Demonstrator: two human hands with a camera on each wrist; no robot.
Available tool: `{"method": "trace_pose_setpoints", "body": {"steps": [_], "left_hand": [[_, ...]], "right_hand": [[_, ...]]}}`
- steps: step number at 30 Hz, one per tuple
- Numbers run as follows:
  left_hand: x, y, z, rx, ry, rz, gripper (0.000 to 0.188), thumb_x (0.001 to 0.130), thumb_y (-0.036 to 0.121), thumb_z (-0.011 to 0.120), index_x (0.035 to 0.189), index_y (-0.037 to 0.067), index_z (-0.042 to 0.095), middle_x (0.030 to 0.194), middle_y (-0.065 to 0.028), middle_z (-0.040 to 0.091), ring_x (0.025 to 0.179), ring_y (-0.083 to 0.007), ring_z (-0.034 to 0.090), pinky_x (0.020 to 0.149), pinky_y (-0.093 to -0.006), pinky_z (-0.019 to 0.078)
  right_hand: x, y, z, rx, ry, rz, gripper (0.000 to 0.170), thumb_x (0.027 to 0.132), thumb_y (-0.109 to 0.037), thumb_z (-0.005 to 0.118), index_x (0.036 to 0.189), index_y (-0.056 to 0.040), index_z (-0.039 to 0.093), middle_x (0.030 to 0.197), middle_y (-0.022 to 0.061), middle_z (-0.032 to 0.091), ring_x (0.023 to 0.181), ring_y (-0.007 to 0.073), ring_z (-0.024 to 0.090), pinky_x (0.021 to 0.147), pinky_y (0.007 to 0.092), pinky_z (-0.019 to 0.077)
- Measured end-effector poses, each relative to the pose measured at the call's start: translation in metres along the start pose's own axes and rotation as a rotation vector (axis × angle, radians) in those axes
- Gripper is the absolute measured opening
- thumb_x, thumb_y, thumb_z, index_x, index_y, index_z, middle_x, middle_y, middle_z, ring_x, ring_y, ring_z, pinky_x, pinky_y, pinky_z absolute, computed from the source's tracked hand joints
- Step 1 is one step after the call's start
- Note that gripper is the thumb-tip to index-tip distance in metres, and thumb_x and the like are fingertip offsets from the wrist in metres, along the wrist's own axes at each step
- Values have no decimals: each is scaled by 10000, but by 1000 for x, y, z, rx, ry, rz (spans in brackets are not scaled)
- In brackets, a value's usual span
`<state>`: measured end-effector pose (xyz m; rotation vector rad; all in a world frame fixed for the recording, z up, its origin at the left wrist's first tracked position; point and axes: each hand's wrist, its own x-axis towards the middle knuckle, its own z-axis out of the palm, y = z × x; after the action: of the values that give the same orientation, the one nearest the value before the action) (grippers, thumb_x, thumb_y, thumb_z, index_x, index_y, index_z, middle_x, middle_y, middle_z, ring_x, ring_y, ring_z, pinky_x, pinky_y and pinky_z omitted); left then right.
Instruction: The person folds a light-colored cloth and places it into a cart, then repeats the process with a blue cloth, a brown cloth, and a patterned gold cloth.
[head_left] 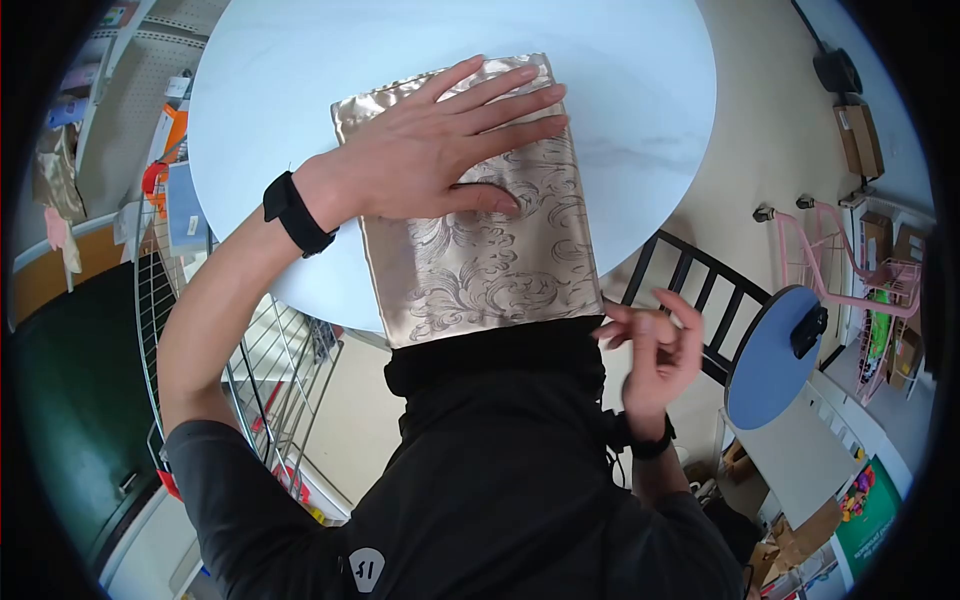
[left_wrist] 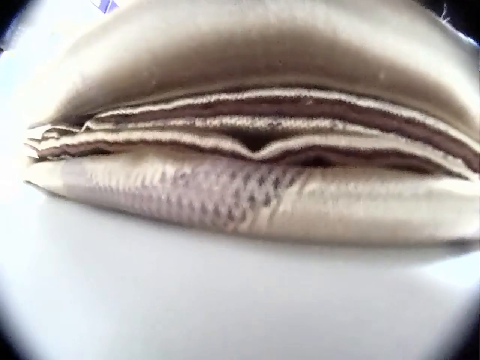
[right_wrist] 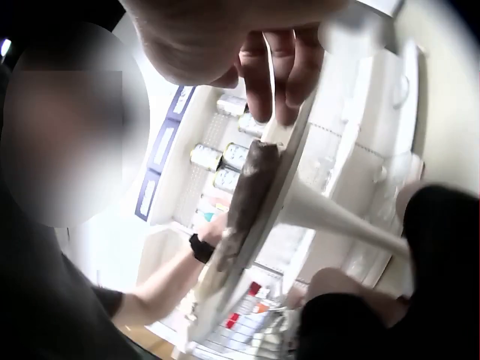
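Observation:
A folded beige satin cloth (head_left: 500, 270) with a swirling pattern lies on the round white table (head_left: 640, 120), its near edge beside the person's black top. The left hand (head_left: 450, 140) rests flat on its upper part, fingers spread. Beyond the cloth's near right corner, the right hand (head_left: 655, 350) is raised with loosely bent fingers. In the right wrist view, that hand (right_wrist: 255, 52) hangs above the cloth (right_wrist: 251, 187) at the table's edge, holding nothing visible. Stacked fold edges of the cloth (left_wrist: 202, 187) fill the left wrist view, where the left hand is out of sight.
A wire cart (head_left: 240, 370) stands left of the person. At the right are a black-framed chair (head_left: 690, 290), a round blue surface (head_left: 775, 360) and a pink rack (head_left: 850, 270). Shelves with cans (right_wrist: 232, 154) appear in the right wrist view.

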<state>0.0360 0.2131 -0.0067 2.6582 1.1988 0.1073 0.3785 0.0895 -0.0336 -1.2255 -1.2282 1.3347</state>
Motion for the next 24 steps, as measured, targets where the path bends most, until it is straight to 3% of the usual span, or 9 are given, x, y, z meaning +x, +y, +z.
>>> {"method": "trace_pose_setpoints", "body": {"steps": [1, 3, 5, 7, 11, 14, 17, 20, 24], "left_hand": [[0, 0, 1, 2, 3, 0, 926, 960, 670, 643, 1727, 246, 345, 1822, -2, 244, 1692, -242, 164, 1385, -569, 89], [-2, -1, 3, 19, 14, -3, 913, 967, 650, 651, 1728, 252, 342, 1822, 2, 244, 1691, -236, 168, 1388, -556, 95], [0, 1, 5, 45, 24, -1, 893, 978, 629, 652, 1728, 258, 341, 1822, 3, 242, 1690, -231, 172, 1392, -538, 103], [1, 1, 4, 100, 62, -4, 890, 976, 598, 667, 1728, 253, 341, 1817, 10, 257, 1686, -223, 189, 1394, -520, 117], [-5, 40, -20, 530, 102, -124, 912, 940, 514, 725, 1716, 195, 367, 1806, 6, 287, 1676, -228, 228, 1386, -501, 177], [-30, 94, -37, 377, 128, -368, 958, 896, 484, 759, 1691, 93, 396, 1793, -69, 313, 1673, -285, 240, 1367, -511, 209], [-51, 147, -35, -107, 114, -507, 976, 891, 506, 757, 1663, 16, 415, 1775, -160, 328, 1665, -353, 255, 1349, -527, 221], [-61, 168, 2, -214, 104, -601, 992, 904, 555, 729, 1657, -10, 413, 1759, -196, 348, 1653, -388, 275, 1343, -541, 210], [-72, 171, 32, -134, 133, -669, 968, 923, 593, 695, 1646, 3, 438, 1756, -202, 352, 1646, -387, 294, 1336, -541, 220]], "right_hand": [[-1, 1, -12, -112, 25, -140, 294, 1061, 11, 631, 1345, 42, 562, 1012, 194, 797, 863, 215, 772, 754, 316, 591], [15, -13, -20, -431, -108, -528, 344, 945, -15, 755, 1272, 20, 654, 1071, 193, 806, 980, 292, 780, 861, 396, 602], [21, -45, 3, -698, -301, -649, 474, 838, -133, 840, 1275, -2, 711, 1220, 170, 791, 1177, 346, 743, 1015, 460, 564], [32, -51, 33, -880, -612, -802, 703, 853, -339, 844, 1445, -16, 646, 1472, 163, 682, 1402, 353, 627, 1190, 477, 454], [43, -41, 70, -1051, -683, -675, 937, 836, -544, 793, 1556, 3, 548, 1675, 192, 477, 1593, 343, 406, 1305, 492, 303], [49, -35, 72, -1121, -680, -576, 1018, 824, -589, 773, 1587, 27, 500, 1728, 199, 395, 1637, 353, 322, 1331, 493, 257], [49, -34, 75, -1181, -701, -565, 1033, 810, -572, 782, 1589, 40, 490, 1740, 198, 373, 1643, 351, 308, 1339, 486, 245], [50, -37, 76, -1277, -717, -575, 1040, 793, -548, 792, 1600, 30, 482, 1748, 197, 360, 1644, 348, 307, 1345, 480, 233], [54, -41, 75, -1219, -764, -555, 1038, 788, -516, 803, 1615, 13, 470, 1748, 188, 363, 1644, 345, 308, 1341, 480, 244]]}}
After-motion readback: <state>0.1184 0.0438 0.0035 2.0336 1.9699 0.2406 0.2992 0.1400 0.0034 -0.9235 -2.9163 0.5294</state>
